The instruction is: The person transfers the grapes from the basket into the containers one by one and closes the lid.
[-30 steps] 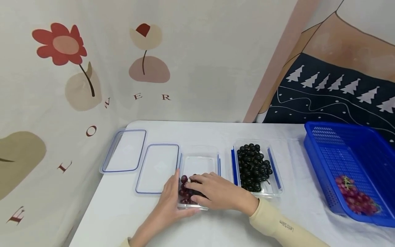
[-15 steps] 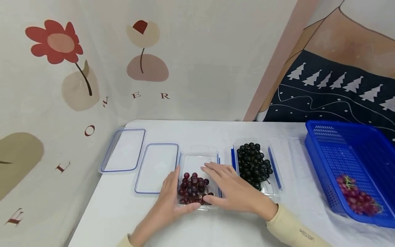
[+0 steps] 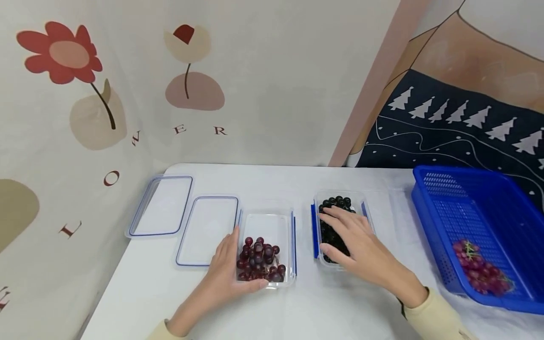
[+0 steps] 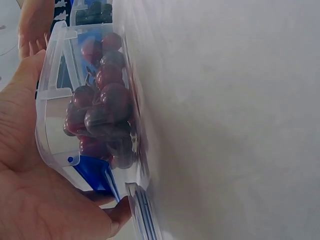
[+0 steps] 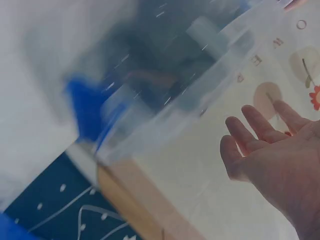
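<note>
Now, right hand (image 3: 359, 245) over black grapes (image 3: 330, 237), moved away from red grapes (image 3: 258, 259).

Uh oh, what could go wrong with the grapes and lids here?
The box of black grapes has no lid on, so if the right hand bumps it, some grapes might roll out. The far-left lid seems to poke past the edge of the table, so a knock might drop it. The left hand might nudge the nearer lid too.
</note>
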Demonstrator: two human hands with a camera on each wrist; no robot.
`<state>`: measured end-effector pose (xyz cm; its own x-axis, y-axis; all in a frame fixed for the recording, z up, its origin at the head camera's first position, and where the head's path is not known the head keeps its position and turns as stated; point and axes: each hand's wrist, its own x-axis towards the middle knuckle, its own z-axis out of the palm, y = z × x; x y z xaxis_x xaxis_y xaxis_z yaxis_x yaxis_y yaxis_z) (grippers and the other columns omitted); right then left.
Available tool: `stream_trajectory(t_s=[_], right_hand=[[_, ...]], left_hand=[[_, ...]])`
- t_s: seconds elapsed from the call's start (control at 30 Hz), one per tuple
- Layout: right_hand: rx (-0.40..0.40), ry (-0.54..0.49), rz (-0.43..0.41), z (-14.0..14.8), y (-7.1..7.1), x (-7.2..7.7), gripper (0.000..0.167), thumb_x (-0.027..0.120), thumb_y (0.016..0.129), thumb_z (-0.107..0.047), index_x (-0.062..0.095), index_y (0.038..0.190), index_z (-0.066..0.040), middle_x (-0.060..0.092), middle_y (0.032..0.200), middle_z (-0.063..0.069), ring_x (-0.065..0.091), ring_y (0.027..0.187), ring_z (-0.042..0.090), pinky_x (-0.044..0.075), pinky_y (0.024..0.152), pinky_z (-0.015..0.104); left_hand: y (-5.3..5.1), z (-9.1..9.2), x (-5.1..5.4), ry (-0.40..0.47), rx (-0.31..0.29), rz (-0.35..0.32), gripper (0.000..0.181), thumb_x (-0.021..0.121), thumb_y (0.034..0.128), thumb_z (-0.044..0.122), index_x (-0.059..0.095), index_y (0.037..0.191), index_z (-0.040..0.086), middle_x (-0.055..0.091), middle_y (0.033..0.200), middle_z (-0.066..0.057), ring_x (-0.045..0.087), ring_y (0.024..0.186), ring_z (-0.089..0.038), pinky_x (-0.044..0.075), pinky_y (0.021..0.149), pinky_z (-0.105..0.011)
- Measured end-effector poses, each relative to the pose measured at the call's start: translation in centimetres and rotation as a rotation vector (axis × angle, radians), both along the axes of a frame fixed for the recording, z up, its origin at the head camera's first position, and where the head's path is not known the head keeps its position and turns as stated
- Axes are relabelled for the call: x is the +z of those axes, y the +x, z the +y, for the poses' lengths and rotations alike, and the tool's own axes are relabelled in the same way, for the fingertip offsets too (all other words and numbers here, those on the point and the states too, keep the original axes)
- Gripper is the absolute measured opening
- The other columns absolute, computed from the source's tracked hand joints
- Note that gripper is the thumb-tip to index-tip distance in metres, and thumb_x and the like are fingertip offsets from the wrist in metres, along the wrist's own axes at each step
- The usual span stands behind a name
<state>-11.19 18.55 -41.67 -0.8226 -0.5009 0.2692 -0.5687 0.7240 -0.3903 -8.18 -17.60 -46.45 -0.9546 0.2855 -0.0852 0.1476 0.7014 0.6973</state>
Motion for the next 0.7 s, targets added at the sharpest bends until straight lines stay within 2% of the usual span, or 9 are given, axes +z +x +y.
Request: stream_trajectory(t_s=[0.17, 0.3, 0.47, 0.57, 0.7], right_hand=[[-0.051, -0.021, 0.025, 2.8, 0.3, 0.2, 0.06, 0.07, 0.109, -0.036, 0.052, 0.163, -0.017, 0.042, 0.17, 0.011, 0.035, 0.157, 0.04, 0.026, 0.117, 0.073], [-0.127, -0.057, 0.038, 5.3, 1.1, 0.0, 0.055, 0.07, 0.107, -0.028, 0.057, 0.159, -0.014, 0.046, 0.167, 0.016, 0.036, 0.154, 0.044, 0.026, 0.114, 0.079], [-0.207, -0.079, 0.095, 8.7, 2.1, 0.0, 0.053, 0.071, 0.105, -0.021, 0.059, 0.156, -0.011, 0.049, 0.164, 0.02, 0.039, 0.15, 0.048, 0.027, 0.115, 0.074], [-0.253, -0.084, 0.097, 10.7, 2.7, 0.1, 0.053, 0.069, 0.107, -0.019, 0.057, 0.157, -0.008, 0.049, 0.162, 0.023, 0.039, 0.149, 0.051, 0.022, 0.119, 0.073], [-0.335, -0.08, 0.059, 13.2, 3.4, 0.5, 0.053, 0.063, 0.11, -0.019, 0.051, 0.159, -0.002, 0.045, 0.161, 0.031, 0.034, 0.149, 0.055, 0.013, 0.12, 0.079]], left_hand=[[0.4, -0.4, -0.1, 0.028, 0.021, 0.019, 0.15, 0.092, 0.0765, 0.068, -0.002, 0.175, 0.004, 0.01, 0.175, -0.034, 0.009, 0.16, -0.057, 0.012, 0.122, -0.075], [0.5, -0.6, -0.5, 0.038, 0.021, 0.048, 0.15, 0.092, 0.0765, 0.066, -0.001, 0.174, 0.002, 0.012, 0.175, -0.035, 0.013, 0.159, -0.059, 0.013, 0.122, -0.076], [0.4, -0.4, -0.9, 0.05, 0.002, 0.095, 0.147, 0.092, 0.0769, 0.065, 0.002, 0.174, 0.001, 0.016, 0.174, -0.035, 0.017, 0.158, -0.06, 0.015, 0.12, -0.079], [0.4, -0.2, -0.8, 0.047, -0.002, 0.082, 0.147, 0.092, 0.0772, 0.066, 0.002, 0.174, 0.003, 0.014, 0.175, -0.034, 0.015, 0.158, -0.06, 0.015, 0.119, -0.08], [0.3, 0.0, -0.8, 0.043, -0.001, 0.055, 0.148, 0.091, 0.0773, 0.068, -0.001, 0.175, 0.006, 0.012, 0.176, -0.033, 0.012, 0.159, -0.059, 0.013, 0.119, -0.08]])
